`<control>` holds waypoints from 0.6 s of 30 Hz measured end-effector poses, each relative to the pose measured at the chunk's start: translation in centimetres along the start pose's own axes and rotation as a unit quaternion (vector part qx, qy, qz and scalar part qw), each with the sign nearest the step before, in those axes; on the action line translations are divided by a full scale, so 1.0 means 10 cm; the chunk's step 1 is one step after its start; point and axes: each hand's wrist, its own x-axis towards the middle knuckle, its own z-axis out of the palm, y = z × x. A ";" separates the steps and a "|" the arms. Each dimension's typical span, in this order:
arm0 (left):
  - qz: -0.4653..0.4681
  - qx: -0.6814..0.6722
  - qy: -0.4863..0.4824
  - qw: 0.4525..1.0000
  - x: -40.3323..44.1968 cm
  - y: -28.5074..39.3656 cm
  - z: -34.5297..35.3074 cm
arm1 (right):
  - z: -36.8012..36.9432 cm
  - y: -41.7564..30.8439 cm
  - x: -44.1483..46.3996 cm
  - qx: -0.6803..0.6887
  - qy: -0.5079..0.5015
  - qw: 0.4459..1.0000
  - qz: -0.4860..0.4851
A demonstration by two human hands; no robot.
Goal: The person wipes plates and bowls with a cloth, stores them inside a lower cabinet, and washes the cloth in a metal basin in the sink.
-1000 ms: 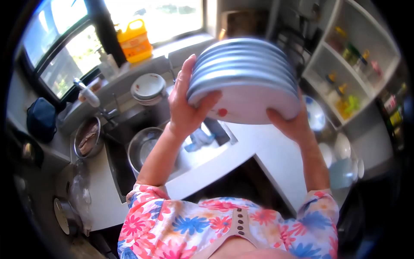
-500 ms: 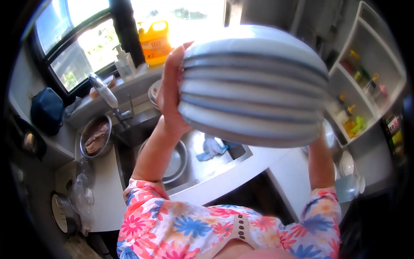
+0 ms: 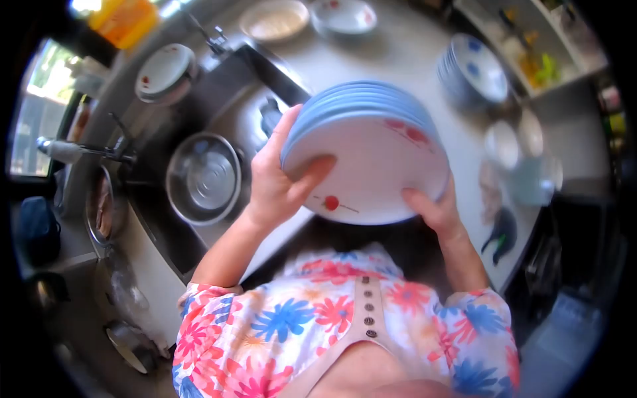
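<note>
Between my two hands is a stack of plates (image 3: 365, 166), pale with red prints on the face of the nearest one. My left hand (image 3: 279, 172) grips the stack's left side, its thumb lying over the plate face. At the lower right edge, my right hand (image 3: 434, 205) holds the stack, thumb on the face and the other fingers hidden behind. The stack is tilted so that the face is toward me, above the counter edge beside the sink.
A metal basin (image 3: 204, 178) sits in the sink (image 3: 159, 113). Plates (image 3: 164, 69) lie behind it, near the faucet (image 3: 66, 149). Two dishes (image 3: 274, 20) stand at the back. On the right are stacked bowls or plates (image 3: 474, 69), a wall shelf (image 3: 584, 60) and a dark eggplant-like item (image 3: 503, 235).
The plate stack has come down and tipped, so its face shows instead of its layered edges. My view has turned downward and to the right, showing more counter.
</note>
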 end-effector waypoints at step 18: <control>-0.481 -0.211 -0.170 0.834 -2.49 -0.93 1.93 | -0.60 1.75 -2.77 0.277 0.216 0.848 0.398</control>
